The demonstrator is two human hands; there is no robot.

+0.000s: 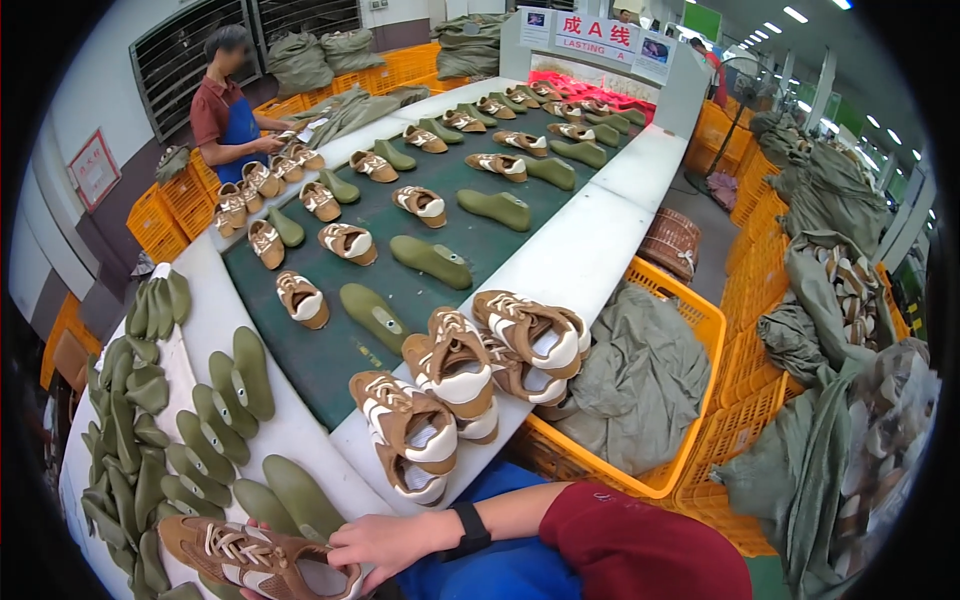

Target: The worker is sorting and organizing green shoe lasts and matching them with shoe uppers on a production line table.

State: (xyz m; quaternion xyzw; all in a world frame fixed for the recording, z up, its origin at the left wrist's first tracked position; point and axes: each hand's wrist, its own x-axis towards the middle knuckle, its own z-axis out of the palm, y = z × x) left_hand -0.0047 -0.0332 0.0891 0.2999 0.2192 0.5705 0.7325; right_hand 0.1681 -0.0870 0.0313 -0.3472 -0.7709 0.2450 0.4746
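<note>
A brown sneaker (262,562) with cream laces and trim lies sideways at the lower left, its toe pointing left. My right hand (385,545) is closed on its heel end, fingers at the collar opening. Most of my left hand (258,524) is hidden behind the sneaker; its fingertips show along the shoe's edge, supporting it. Right beside the sneaker are green shoe lasts (300,495) on the white table. Stacked pairs of similar sneakers (408,420) stand ahead of my right arm, on the white ledge.
A green conveyor belt (290,345) carries several sneakers and lasts. More lasts (130,430) are heaped at the left. An orange crate (712,385) with grey-green cloth (635,375) stands at my right. Across the belt's left side, a co-worker (225,110) in a blue apron handles something.
</note>
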